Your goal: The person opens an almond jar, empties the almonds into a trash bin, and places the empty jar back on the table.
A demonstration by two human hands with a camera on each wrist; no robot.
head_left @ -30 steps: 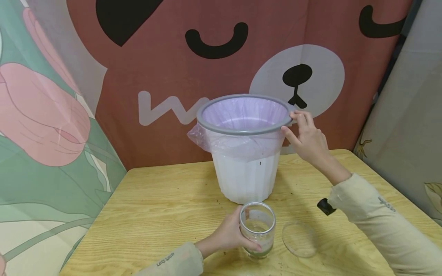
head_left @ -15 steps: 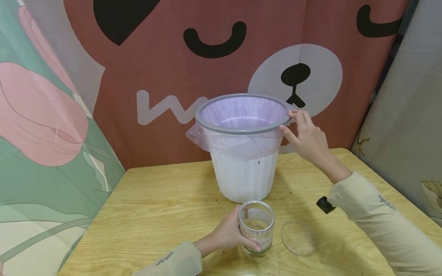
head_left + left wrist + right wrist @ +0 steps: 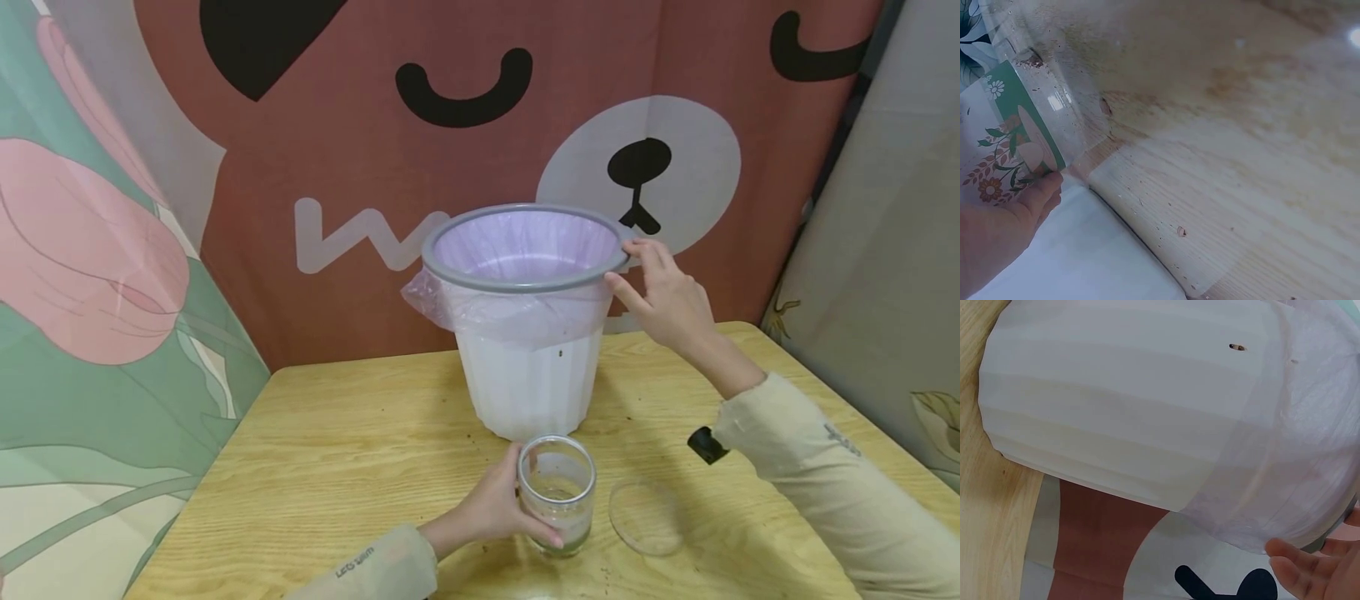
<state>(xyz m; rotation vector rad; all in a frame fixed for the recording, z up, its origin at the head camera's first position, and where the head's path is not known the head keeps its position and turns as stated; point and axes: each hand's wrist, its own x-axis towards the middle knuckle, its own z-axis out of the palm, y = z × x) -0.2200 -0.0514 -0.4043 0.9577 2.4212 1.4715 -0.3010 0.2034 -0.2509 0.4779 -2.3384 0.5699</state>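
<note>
My left hand grips a clear glass jar from its left side, close in front of the bin. The jar is uncovered, with a little pale greenish content low inside. In the left wrist view, a green and white floral print shows on the jar beside my fingertips. A white fluted trash can stands upright, lined with a translucent purple bag under a grey rim ring. My right hand holds that ring at its right side, thumb in front, fingers farther back; the right wrist view shows the thumb at the bag's edge.
On the wooden table, a clear round lid lies right of the jar. Small dark crumbs dot the wood near the bin. A printed bear curtain hangs behind the table, with more fabric at both sides.
</note>
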